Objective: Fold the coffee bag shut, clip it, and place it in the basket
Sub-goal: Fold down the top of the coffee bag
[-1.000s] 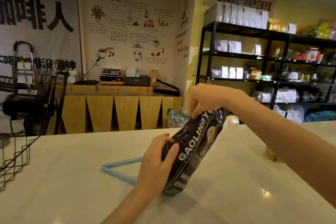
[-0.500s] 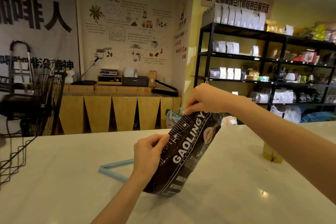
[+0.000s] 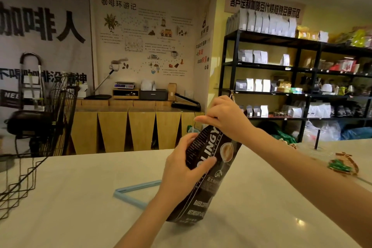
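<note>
A dark coffee bag (image 3: 209, 183) with white lettering stands tilted on the white counter (image 3: 80, 197), its base resting on the surface. My left hand (image 3: 181, 169) wraps around the bag's middle, thumb across the front. My right hand (image 3: 223, 119) pinches the bag's top edge from above. A light blue bag clip (image 3: 132, 191), spread open in a V, lies flat on the counter just left of my left forearm. The black wire basket (image 3: 18, 183) sits at the counter's far left edge, partly cut off.
A black fan (image 3: 50, 117) stands behind the basket at the left. Wrapped items in green and brown (image 3: 342, 165) lie on the counter at the right. Wooden cabinets and black shelves with bags fill the background.
The bag has been tipped more upright. My left hand slid from the bag's side edge to a fuller grip around its middle. My right hand stays on the top.
</note>
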{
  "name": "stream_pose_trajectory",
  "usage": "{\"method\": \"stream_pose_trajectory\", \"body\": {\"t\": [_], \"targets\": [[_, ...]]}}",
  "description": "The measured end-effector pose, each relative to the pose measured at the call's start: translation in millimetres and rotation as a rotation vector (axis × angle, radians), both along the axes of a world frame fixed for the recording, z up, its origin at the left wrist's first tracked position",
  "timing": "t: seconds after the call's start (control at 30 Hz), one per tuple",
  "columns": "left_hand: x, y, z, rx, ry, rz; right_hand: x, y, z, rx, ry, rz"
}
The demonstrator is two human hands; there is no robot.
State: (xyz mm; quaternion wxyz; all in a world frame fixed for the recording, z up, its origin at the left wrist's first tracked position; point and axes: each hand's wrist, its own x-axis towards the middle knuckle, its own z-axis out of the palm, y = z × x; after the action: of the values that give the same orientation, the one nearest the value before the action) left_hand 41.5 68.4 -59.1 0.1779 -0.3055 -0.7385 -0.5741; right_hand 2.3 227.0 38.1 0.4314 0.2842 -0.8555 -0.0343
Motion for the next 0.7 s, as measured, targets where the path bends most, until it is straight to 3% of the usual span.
{"method": "stream_pose_trajectory", "body": {"t": [0.17, 0.47, 0.57, 0.7], "targets": [[-6, 13, 12, -0.037, 0.168, 0.175, -9, -5, -3, -0.022, 0.211, 0.103], [-1, 13, 7, 0.145, 0.005, 0.136, -17, -1, -7, 0.068, 0.514, -0.037], [-1, 10, 6, 0.168, -0.010, 0.156, -15, -8, -5, 0.018, 0.433, 0.021], [1, 4, 8, 0.211, -0.068, 0.152, -10, -13, 10, -0.171, 0.151, 0.081]]}}
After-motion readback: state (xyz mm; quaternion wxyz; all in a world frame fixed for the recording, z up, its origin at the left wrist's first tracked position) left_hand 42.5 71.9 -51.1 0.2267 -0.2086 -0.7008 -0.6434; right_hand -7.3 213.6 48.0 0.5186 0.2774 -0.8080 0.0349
